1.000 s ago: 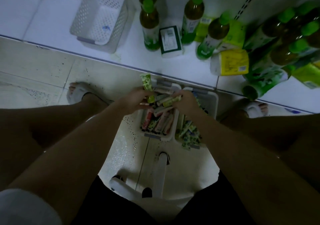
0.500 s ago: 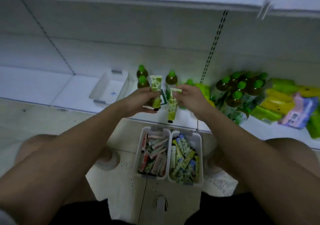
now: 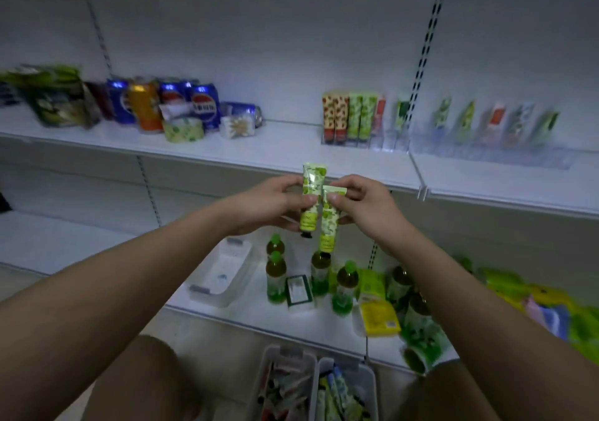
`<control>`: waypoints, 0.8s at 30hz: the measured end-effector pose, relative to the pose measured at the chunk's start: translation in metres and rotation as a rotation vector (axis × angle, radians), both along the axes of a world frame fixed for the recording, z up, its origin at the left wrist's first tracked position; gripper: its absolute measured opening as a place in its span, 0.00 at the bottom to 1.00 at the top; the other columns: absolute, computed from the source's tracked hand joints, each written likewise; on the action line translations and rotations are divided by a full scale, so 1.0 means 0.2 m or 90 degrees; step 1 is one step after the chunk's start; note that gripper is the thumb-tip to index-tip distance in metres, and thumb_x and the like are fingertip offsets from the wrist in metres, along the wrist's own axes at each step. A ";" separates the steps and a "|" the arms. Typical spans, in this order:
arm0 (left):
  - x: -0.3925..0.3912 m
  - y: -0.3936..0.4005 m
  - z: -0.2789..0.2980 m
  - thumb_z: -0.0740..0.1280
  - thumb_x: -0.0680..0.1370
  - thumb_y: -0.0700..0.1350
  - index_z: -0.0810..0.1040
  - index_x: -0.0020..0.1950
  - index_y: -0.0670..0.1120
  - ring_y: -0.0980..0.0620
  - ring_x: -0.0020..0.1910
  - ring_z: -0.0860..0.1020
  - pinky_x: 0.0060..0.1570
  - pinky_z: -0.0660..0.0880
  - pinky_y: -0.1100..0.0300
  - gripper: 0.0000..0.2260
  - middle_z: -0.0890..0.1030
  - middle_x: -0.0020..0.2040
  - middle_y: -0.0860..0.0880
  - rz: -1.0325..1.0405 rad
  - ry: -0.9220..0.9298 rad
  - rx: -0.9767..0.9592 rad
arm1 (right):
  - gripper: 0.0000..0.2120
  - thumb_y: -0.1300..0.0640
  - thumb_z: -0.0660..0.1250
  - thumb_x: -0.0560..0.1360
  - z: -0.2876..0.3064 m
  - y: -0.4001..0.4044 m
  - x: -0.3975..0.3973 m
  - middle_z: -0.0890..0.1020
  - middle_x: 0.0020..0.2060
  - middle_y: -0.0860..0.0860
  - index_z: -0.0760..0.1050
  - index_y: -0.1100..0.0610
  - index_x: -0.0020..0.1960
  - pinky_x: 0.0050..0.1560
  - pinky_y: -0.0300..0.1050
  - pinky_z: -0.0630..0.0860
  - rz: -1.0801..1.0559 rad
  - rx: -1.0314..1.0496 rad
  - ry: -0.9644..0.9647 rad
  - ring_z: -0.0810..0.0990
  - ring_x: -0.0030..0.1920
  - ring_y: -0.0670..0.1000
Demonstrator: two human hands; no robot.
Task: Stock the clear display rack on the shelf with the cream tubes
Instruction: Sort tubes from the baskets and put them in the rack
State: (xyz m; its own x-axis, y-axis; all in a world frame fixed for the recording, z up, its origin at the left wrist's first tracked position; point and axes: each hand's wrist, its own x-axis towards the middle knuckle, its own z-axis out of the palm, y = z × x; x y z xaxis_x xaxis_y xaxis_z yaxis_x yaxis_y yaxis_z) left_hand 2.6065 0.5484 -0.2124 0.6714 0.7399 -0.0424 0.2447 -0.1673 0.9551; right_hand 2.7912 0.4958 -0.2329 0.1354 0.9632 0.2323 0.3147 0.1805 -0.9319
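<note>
One green cream tube (image 3: pixel 311 197) is pinched upright in the left hand (image 3: pixel 269 205), cap down; a second green tube (image 3: pixel 330 223) is pinched likewise by the right hand (image 3: pixel 364 206), just beside it. Both are held below the shelf edge (image 3: pixel 227 158), with the clear display rack (image 3: pixel 486 151) above to the right.

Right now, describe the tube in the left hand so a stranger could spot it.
Look below the edge of the middle shelf, where two hands meet. The left hand holds a green leaf-print tube upright. Unlike the tube in the right hand, it sits higher, black cap down.
</note>
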 end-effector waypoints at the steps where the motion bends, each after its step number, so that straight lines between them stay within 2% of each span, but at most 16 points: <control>1: -0.01 -0.01 0.05 0.65 0.80 0.44 0.73 0.65 0.46 0.45 0.49 0.82 0.54 0.80 0.50 0.13 0.83 0.54 0.40 0.000 -0.001 0.010 | 0.04 0.60 0.69 0.77 0.05 0.00 -0.01 0.84 0.48 0.56 0.78 0.55 0.51 0.46 0.51 0.81 0.002 0.016 -0.010 0.82 0.48 0.52; 4: 0.00 0.03 0.22 0.66 0.80 0.42 0.75 0.63 0.44 0.43 0.50 0.82 0.52 0.80 0.49 0.12 0.81 0.55 0.40 0.004 0.018 0.067 | 0.05 0.60 0.69 0.77 0.18 0.02 0.00 0.83 0.48 0.57 0.79 0.57 0.52 0.46 0.49 0.81 -0.005 0.067 -0.041 0.81 0.48 0.52; 6: 0.03 0.08 0.35 0.67 0.79 0.41 0.76 0.61 0.44 0.44 0.51 0.82 0.49 0.81 0.52 0.11 0.80 0.55 0.42 0.015 0.043 0.128 | 0.05 0.61 0.68 0.77 0.27 0.04 0.04 0.83 0.47 0.54 0.79 0.57 0.53 0.42 0.42 0.81 0.001 0.082 -0.052 0.82 0.46 0.49; 8: 0.07 0.15 0.47 0.66 0.79 0.39 0.75 0.62 0.43 0.44 0.50 0.82 0.49 0.82 0.52 0.12 0.80 0.53 0.43 0.025 0.045 0.168 | 0.05 0.61 0.68 0.78 0.35 0.08 0.08 0.83 0.43 0.50 0.79 0.57 0.53 0.41 0.40 0.80 -0.002 0.087 -0.080 0.81 0.42 0.46; 11: 0.14 0.23 0.61 0.68 0.78 0.36 0.70 0.65 0.46 0.45 0.47 0.83 0.49 0.82 0.49 0.17 0.81 0.52 0.41 0.047 0.003 0.191 | 0.04 0.61 0.68 0.78 0.47 0.13 0.16 0.82 0.38 0.50 0.78 0.55 0.52 0.42 0.45 0.80 -0.025 0.096 -0.130 0.80 0.40 0.49; 15: 0.25 0.32 0.73 0.68 0.76 0.34 0.64 0.67 0.52 0.41 0.48 0.83 0.49 0.81 0.45 0.25 0.80 0.53 0.40 0.056 -0.042 0.236 | 0.03 0.60 0.68 0.77 0.64 0.20 0.26 0.82 0.44 0.59 0.77 0.54 0.49 0.46 0.56 0.80 -0.055 0.114 -0.214 0.80 0.42 0.55; 20: 0.41 0.46 0.78 0.69 0.76 0.34 0.67 0.63 0.48 0.40 0.45 0.82 0.45 0.81 0.41 0.20 0.78 0.52 0.39 0.079 -0.101 0.250 | 0.01 0.59 0.67 0.77 0.81 0.28 0.41 0.82 0.43 0.55 0.76 0.55 0.48 0.51 0.60 0.80 -0.100 0.113 -0.327 0.82 0.46 0.58; 24: 0.50 0.58 0.74 0.67 0.79 0.39 0.69 0.57 0.46 0.43 0.43 0.81 0.42 0.82 0.44 0.10 0.80 0.49 0.38 0.092 -0.125 0.238 | 0.01 0.59 0.66 0.79 0.87 0.33 0.54 0.81 0.43 0.52 0.75 0.56 0.48 0.44 0.50 0.77 -0.133 0.133 -0.376 0.80 0.44 0.55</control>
State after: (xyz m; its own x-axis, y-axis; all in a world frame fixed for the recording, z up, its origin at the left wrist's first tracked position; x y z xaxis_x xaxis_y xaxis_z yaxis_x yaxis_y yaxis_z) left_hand 2.7066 0.6646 -0.0645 0.5288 0.7668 0.3639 0.1115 -0.4879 0.8658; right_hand 2.8992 0.5626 -0.0585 0.1080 0.8571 0.5036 0.8101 0.2177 -0.5444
